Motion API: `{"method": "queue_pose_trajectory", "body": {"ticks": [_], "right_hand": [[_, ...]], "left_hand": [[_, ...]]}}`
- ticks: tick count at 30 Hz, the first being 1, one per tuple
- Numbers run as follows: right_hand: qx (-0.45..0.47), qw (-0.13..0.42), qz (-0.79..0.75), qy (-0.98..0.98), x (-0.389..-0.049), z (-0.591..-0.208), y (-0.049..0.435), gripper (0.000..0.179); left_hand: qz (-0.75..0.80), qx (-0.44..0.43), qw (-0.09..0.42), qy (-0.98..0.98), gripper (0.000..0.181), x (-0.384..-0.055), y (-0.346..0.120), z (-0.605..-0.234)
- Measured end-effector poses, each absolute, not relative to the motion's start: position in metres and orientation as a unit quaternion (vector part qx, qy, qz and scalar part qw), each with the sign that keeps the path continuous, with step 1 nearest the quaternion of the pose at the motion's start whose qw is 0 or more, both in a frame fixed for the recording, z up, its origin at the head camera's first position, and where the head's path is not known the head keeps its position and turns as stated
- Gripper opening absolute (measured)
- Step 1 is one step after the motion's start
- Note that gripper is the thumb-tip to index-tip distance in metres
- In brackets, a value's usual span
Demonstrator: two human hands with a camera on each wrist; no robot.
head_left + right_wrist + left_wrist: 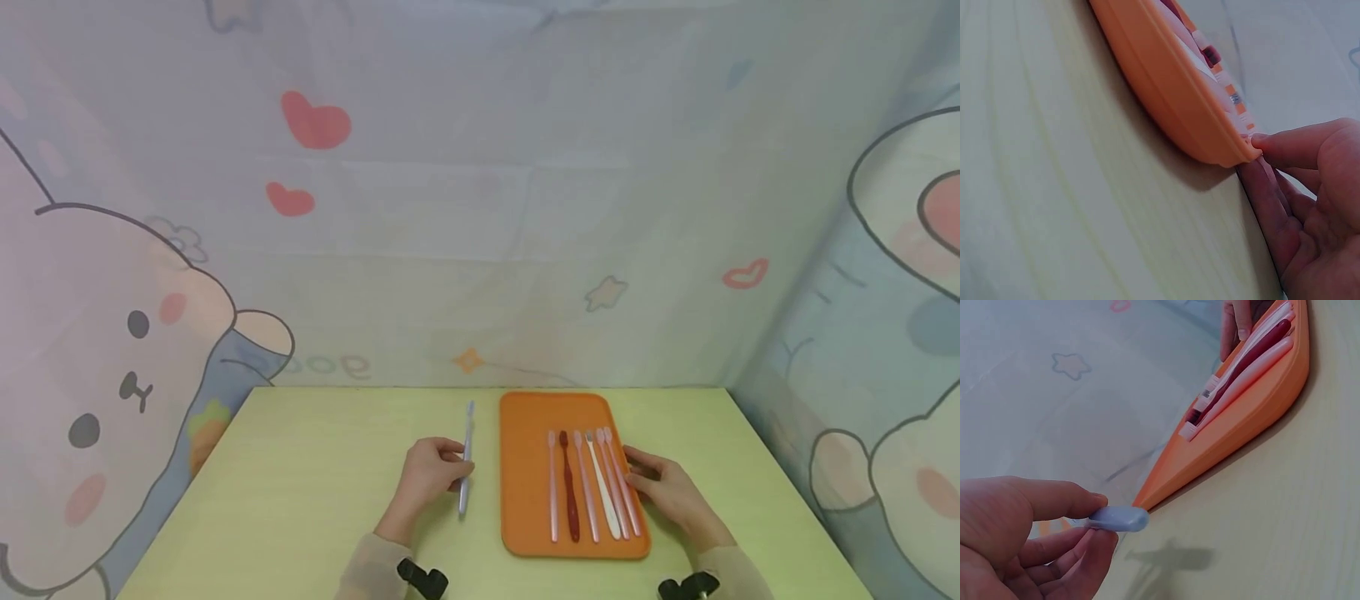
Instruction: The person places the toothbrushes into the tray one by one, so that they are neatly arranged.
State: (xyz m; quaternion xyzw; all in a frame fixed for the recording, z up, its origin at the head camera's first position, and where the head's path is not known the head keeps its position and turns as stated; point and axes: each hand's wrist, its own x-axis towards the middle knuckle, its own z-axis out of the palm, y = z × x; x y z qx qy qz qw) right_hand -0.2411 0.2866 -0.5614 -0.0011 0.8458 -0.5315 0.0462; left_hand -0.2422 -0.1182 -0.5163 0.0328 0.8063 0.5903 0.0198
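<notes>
In the head view my left hand (431,473) pinches a pale blue toothbrush (462,498) between thumb and fingers, left of the orange tray (521,467). The bristle end points away from me; its rounded handle end (1124,519) shows in the left wrist view, over the table. With the thumb on top and fingers below, my right hand (1329,187) grips the tray's right rim. Side by side on the tray lie a dark red toothbrush (569,492), a white toothbrush (606,496) and several pink toothbrushes (553,492), mostly toward its right half.
A pale yellow-green table (315,467) carries everything. Behind it hangs a printed cloth backdrop (465,208) with hearts and cartoon animals, which also closes off the left and right sides.
</notes>
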Motion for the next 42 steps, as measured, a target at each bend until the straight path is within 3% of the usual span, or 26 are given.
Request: {"method": "queue_pose_trajectory", "body": {"ticks": [20,42], "right_hand": [[-0.003,0.050,-0.518,0.854,-0.244,-0.565,0.291,0.057],[0.008,0.056,-0.532,0.845,-0.244,-0.566,0.287,0.056]], "left_hand": [[0.597,0.090,0.042,0.796,0.032,-0.223,-0.075,-0.516],[0.579,0.093,0.035,0.809,0.030,-0.219,-0.051,-0.520]]}}
